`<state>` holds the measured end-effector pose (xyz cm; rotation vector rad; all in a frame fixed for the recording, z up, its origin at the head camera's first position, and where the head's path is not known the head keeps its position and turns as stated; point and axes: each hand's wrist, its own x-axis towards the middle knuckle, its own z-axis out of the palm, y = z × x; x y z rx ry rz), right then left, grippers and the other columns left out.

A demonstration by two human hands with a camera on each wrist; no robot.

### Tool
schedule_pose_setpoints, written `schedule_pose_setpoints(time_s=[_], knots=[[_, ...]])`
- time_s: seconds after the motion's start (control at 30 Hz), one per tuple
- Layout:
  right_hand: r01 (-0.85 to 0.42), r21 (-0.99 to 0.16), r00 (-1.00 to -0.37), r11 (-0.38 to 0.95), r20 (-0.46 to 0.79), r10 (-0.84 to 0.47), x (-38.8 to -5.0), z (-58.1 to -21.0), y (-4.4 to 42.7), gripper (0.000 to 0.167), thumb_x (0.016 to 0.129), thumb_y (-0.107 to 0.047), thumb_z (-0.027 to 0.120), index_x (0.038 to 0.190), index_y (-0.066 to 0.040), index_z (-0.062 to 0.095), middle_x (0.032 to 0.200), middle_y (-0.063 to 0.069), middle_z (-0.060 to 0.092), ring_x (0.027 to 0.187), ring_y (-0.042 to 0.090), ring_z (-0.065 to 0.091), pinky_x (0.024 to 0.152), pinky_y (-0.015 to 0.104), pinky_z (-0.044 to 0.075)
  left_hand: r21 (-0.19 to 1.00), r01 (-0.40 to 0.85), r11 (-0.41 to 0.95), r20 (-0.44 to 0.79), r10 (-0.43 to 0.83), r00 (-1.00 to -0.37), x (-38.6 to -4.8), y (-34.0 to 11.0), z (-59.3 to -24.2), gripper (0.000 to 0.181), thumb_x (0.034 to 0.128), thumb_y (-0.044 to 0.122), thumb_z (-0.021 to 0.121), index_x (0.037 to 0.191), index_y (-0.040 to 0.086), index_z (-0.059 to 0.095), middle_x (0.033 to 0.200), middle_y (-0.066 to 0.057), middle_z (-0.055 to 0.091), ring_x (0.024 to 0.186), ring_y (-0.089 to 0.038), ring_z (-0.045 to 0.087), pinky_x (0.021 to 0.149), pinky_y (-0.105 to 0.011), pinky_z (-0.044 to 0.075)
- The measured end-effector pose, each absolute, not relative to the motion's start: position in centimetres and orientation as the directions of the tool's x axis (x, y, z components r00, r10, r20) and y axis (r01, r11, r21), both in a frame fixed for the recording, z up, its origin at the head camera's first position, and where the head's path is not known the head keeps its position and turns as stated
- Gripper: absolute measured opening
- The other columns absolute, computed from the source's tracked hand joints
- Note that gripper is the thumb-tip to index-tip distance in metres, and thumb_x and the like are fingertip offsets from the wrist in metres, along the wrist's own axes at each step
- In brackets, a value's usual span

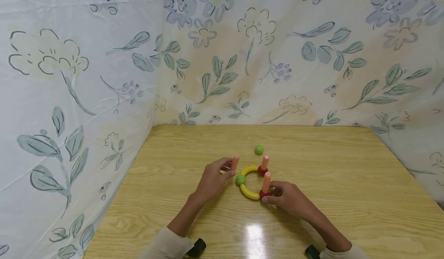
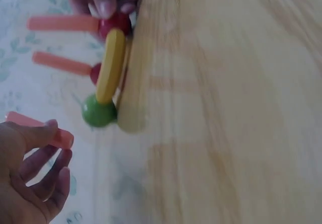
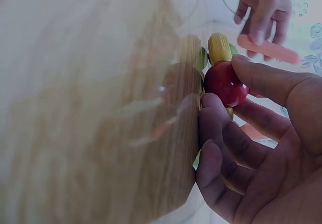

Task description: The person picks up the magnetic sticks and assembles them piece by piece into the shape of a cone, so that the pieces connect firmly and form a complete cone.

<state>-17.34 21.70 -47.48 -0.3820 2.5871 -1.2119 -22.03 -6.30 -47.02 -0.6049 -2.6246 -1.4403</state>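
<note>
A ring of curved yellow pieces lies on the table, joined by a green ball at its left and two red balls on its right side. From each red ball an orange-pink stick stands upright. My right hand pinches the nearer red ball between thumb and fingers. Just left of the ring, my left hand holds a loose orange-pink stick between thumb and fingers, above the table and apart from the green ball.
A loose green ball lies on the wooden table beyond the ring. Floral cloth hangs behind the table and along its left and right sides.
</note>
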Motion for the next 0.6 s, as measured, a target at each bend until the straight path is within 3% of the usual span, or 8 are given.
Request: schedule_pose_setpoints(time_s=[0.13, 0.6], knots=[[-0.121, -0.774, -0.935, 0.622, -0.122, -0.334, -17.3, -47.6, 21.6, 0.029, 0.094, -0.033, 0.083, 0.117, -0.016, 0.077, 0.097, 0.0, 0.076, 0.085, 0.016, 0.068, 0.071, 0.035, 0.054, 0.788, 0.404, 0.465, 0.267, 0.332, -0.905, -21.8, -5.1, -46.5, 0.036, 0.0993, 0.012, 0.075, 0.135, 0.011, 0.07, 0.121, -0.003, 0.076, 0.11, -0.019, 0.072, 0.091, -0.035, 0.06], [-0.126, -0.778, -0.933, 0.616, -0.119, -0.341, -17.4, -47.4, 21.6, 0.028, 0.095, -0.034, 0.082, 0.117, -0.018, 0.078, 0.094, -0.001, 0.076, 0.083, 0.017, 0.067, 0.07, 0.034, 0.053, 0.778, 0.394, 0.489, 0.234, 0.356, -0.905, -21.6, -3.5, -46.6, 0.034, 0.0996, 0.011, 0.075, 0.133, 0.012, 0.071, 0.119, -0.002, 0.076, 0.11, -0.019, 0.072, 0.094, -0.034, 0.059]])
